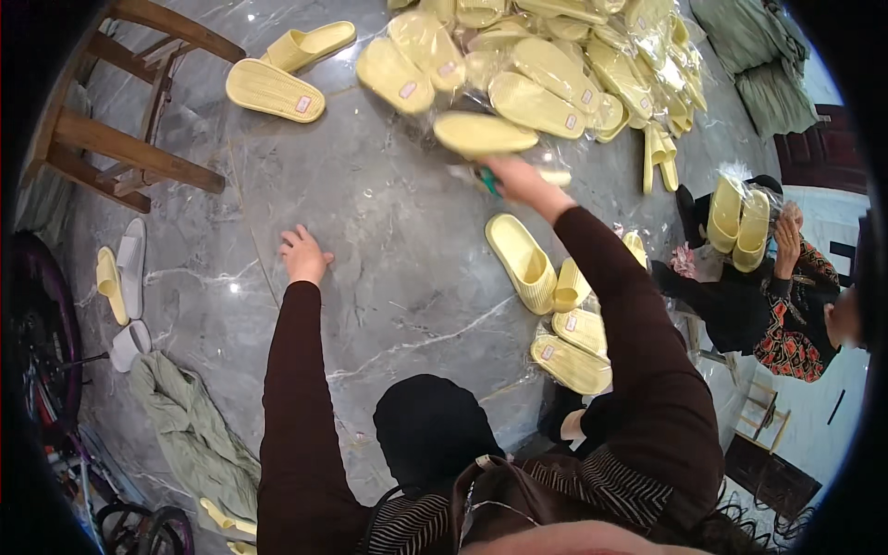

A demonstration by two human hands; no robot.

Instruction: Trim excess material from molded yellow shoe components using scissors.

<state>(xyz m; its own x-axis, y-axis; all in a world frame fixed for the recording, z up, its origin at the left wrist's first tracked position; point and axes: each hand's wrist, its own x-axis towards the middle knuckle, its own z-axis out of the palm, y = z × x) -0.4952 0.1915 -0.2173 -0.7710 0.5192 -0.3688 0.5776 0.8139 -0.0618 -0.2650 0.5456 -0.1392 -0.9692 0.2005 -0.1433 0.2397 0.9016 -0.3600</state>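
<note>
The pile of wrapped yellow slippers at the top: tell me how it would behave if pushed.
The pile would probably slide apart, since pairs overlap loosely. Its glossy clear wrapping looks slippery. The slippers themselves likely bend only slightly, as their soles look thick.

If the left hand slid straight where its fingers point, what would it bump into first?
Across the gray floor, the left hand would probably meet the nearer slipper of the upper-left yellow pair, though the wide lens bends directions.
</note>
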